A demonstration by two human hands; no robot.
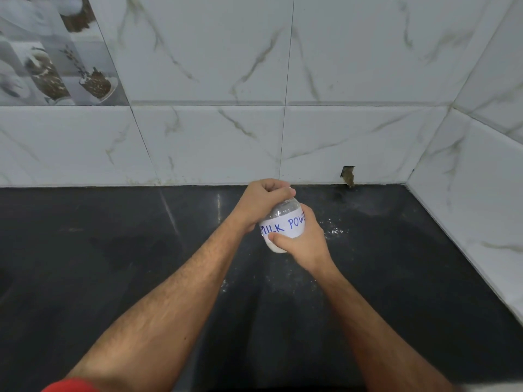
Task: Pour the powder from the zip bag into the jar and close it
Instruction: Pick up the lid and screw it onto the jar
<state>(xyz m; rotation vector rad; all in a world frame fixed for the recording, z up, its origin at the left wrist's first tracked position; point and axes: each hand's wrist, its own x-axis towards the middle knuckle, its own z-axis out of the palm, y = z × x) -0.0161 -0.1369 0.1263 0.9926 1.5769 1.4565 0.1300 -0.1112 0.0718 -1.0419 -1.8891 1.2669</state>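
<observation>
A clear jar (283,222) with white powder in its lower part and a white label reading "MILK POW..." in blue stands at the back middle of the black counter (113,264). My right hand (304,244) wraps around the jar's body from the right, thumb on the label. My left hand (261,202) is closed over the jar's top, hiding the lid. No zip bag is in view.
Spilled white powder (332,230) is scattered on the counter right of the jar and in front of it. White marble-look tiled walls close the back and the right side. A small hole (348,175) sits in the back wall at counter level.
</observation>
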